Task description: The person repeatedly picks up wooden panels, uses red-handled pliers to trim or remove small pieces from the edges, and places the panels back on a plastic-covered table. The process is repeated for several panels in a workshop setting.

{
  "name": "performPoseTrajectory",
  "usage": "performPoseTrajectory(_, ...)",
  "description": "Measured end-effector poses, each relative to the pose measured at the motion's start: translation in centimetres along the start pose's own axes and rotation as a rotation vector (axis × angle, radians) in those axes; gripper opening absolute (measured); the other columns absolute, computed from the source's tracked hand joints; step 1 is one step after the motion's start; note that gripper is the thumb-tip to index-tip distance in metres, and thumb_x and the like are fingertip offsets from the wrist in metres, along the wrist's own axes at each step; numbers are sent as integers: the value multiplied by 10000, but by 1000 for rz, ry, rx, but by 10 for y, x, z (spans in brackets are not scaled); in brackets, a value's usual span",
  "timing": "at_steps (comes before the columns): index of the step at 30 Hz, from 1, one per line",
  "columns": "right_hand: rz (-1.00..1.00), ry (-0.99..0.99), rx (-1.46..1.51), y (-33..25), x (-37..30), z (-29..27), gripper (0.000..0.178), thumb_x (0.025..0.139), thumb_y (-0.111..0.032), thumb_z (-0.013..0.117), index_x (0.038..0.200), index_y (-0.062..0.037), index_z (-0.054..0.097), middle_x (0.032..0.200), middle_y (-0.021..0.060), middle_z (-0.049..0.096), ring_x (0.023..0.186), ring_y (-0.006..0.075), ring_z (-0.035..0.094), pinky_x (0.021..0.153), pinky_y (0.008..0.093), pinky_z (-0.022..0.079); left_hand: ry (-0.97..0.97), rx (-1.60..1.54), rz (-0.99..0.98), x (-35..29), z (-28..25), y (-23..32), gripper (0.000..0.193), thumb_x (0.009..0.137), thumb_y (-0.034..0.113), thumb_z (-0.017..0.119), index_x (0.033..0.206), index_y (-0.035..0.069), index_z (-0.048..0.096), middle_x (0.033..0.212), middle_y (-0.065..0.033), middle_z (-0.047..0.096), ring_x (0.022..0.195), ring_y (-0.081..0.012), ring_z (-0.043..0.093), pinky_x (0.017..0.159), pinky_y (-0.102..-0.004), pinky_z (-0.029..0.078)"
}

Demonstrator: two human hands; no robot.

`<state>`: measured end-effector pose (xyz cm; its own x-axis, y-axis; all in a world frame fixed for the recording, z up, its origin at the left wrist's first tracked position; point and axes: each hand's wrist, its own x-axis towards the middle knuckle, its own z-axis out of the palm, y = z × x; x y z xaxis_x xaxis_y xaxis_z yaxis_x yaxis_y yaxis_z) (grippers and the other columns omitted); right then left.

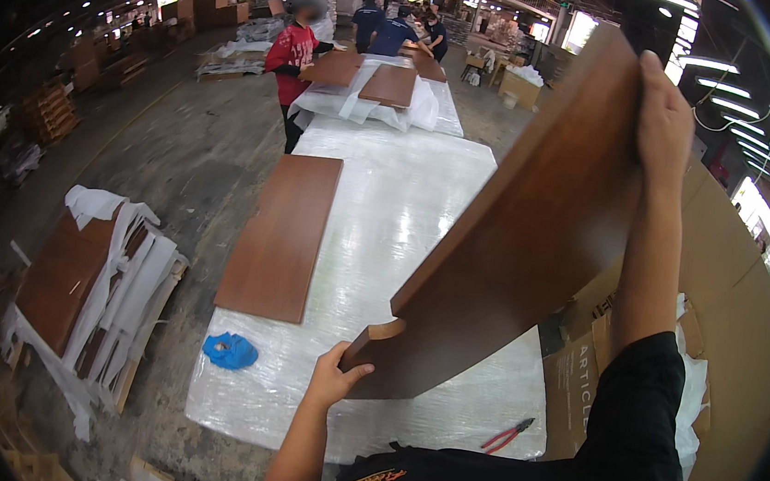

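Between my two hands a large brown wooden panel [535,227] is held up on edge and tilted, its far end raised toward the upper right. My left hand [340,375] grips its near lower corner, just beside a rounded notch in the edge. Up at the far right edge, my right hand [666,110] is wrapped over the panel's side. Below lies a table [379,203] covered in shiny clear wrap. A second brown panel [283,240] with a small notch rests flat on its left side. A crumpled blue cloth [230,351] lies near the left front corner.
Red-handled pliers [508,435] lie at the table's front right. Panels wrapped in white foam [111,298] are stacked on a pallet at left. A large cardboard box [722,301] stands at right. A person in red [294,51] and others work around panels farther back.
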<state>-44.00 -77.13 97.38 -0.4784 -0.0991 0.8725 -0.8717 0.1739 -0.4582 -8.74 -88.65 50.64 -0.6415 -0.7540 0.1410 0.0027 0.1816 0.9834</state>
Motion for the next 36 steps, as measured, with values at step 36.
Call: performPoseTrajectory(36,1408,-759,-69,392,-575,324,659,1013,-447,735,1303,139,648,1252,255,728,1151,309,708,979,422,552,360,353,-656,301,14,-310,642,936,420,817,1248,-130,706,1125,-286,766,1084,-401,741,978,-460,555)
